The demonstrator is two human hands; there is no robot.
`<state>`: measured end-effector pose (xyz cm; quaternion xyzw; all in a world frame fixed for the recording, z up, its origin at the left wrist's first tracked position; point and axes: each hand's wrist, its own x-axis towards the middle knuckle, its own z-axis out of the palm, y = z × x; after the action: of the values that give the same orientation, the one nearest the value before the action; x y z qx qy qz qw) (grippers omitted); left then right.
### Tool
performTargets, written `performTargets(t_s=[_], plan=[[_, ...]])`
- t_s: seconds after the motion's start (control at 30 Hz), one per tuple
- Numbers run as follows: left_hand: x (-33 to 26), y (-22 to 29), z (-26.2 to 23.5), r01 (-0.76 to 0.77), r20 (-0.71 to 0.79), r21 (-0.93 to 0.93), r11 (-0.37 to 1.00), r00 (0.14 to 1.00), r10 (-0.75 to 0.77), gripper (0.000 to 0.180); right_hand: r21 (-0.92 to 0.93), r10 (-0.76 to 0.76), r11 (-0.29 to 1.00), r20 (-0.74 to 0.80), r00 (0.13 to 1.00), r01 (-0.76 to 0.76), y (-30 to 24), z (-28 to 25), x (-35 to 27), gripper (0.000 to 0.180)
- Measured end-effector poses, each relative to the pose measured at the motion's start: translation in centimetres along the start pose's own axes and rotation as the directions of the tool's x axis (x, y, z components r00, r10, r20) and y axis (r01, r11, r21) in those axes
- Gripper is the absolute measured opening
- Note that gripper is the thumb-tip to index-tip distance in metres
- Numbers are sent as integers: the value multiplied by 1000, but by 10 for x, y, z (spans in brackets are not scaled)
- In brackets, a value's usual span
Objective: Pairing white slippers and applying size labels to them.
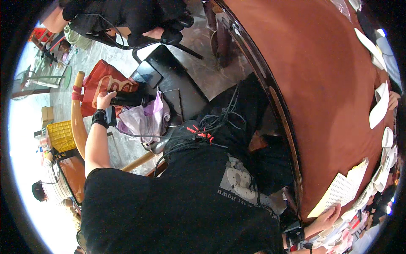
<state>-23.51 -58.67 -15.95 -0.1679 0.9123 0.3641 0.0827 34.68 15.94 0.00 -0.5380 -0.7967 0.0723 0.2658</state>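
Observation:
My left hand [106,100], out to the left with a black strap and small device at its wrist, is closed round one end of a black cylinder [130,99]. Just below the cylinder lies a crumpled lilac plastic bag [146,118]. Behind my fingers stands a red bag [101,82] with a pale yellow print. At the lower right, my right hand [326,219] rests by the table edge, its fingers closed at the near edge of pale yellow printed sheets [338,189]. Part of its grip is hidden.
The large brown-topped table [325,106] curves along my right, with white pieces [379,106] along its far side. Black cables [211,120] lie across my lap. A glossy black flat surface [177,78], a wooden chair arm [77,122] and a yellow basket [61,136] stand left. Other people sit nearby.

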Motion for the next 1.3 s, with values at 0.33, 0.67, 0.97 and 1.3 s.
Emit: performTargets(t_s=[0.33, 0.67, 0.97, 1.3], plan=[[3, -52, 25, -92, -97, -37, 995, 991, 88, 49, -48, -33, 998, 7, 999, 33, 11, 1, 2, 30], [32, -102, 46, 145, -225, -342, 928, 947, -231, 71, -49, -65, 997, -5, 998, 65, 1, 1, 1, 30], [-1, -86, 37, 166, -268, -316, 934, 929, -255, 41, -53, -67, 996, -6, 998, 66, 8, 1, 1, 30], [-21, 6, 33, -48, -99, -231, 972, 995, 26, 32, -86, -115, 990, -11, 993, 114, -1, 2, 1, 29]])
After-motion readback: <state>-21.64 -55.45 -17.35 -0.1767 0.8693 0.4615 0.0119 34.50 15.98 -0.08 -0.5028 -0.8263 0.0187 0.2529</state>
